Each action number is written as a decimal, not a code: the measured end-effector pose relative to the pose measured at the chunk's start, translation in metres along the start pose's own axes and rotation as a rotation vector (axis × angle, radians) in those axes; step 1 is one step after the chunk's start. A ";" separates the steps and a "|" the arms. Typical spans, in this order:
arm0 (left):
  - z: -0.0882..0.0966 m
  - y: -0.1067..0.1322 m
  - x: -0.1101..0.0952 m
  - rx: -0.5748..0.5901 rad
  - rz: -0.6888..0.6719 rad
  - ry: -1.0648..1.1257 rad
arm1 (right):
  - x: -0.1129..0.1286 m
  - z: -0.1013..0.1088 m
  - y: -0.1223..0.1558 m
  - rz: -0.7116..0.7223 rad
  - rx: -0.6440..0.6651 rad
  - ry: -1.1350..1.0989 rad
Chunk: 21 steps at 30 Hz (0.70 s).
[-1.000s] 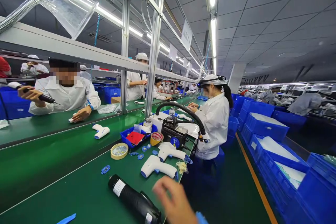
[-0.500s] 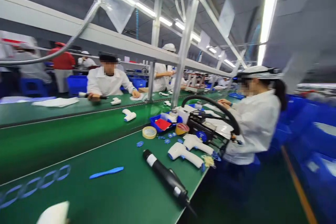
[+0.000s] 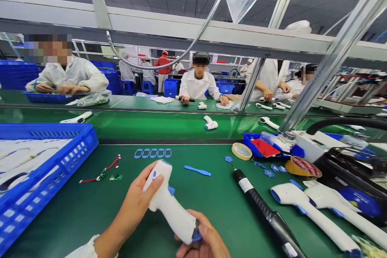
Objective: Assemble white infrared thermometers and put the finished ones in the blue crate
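A white infrared thermometer gun (image 3: pixel 173 209) is held over the green bench in both hands. My left hand (image 3: pixel 137 197) wraps its head, thumb on the near side. My right hand (image 3: pixel 208 242) grips the lower end of the handle, fingers at the blue end piece (image 3: pixel 196 234); some of these fingers are hidden behind it. Beyond the hands lie a blue plastic pry tool (image 3: pixel 197 170) and a row of blue frames (image 3: pixel 153 153). A small circuit board (image 3: pixel 116 177) and red-wired parts (image 3: pixel 111 165) rest to the left.
A blue crate (image 3: pixel 87 141) of white parts stands left. On the right lie a black electric screwdriver (image 3: pixel 263 209), two more thermometer guns (image 3: pixel 314 213), a tape roll (image 3: pixel 241 151) and a blue bin (image 3: pixel 249 141). Across the green conveyor (image 3: pixel 163 127) co-workers sit.
My view has swung left, bringing the crate, both hands and the held thermometer gun into sight. Earlier, only a white piece showed at the lower left edge, with neither hand plainly visible.
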<state>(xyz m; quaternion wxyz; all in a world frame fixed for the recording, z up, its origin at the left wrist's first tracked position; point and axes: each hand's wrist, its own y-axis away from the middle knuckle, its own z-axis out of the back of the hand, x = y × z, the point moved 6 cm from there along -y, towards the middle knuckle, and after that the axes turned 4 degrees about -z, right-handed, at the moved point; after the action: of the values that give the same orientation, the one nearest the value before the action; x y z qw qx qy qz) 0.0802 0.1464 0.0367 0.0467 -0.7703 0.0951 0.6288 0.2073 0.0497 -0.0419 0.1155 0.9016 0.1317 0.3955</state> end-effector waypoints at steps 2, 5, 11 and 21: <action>-0.001 -0.001 -0.017 0.047 -0.073 -0.116 | 0.001 0.001 -0.003 -0.051 -0.001 -0.084; -0.009 -0.001 -0.042 0.154 -0.182 -0.303 | 0.003 -0.005 -0.008 -0.111 -0.018 -0.162; -0.029 0.006 -0.082 0.364 -0.480 -0.637 | 0.004 -0.012 -0.012 -0.148 -0.121 -0.243; 0.036 -0.027 -0.027 -0.035 0.021 -0.291 | 0.076 0.014 0.018 0.035 -0.119 0.211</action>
<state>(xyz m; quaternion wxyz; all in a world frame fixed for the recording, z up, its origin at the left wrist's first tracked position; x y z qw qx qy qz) 0.0458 0.1821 0.0541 0.0397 -0.6707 0.0844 0.7358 0.2697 0.0564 0.0068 0.1476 0.8487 0.1035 0.4971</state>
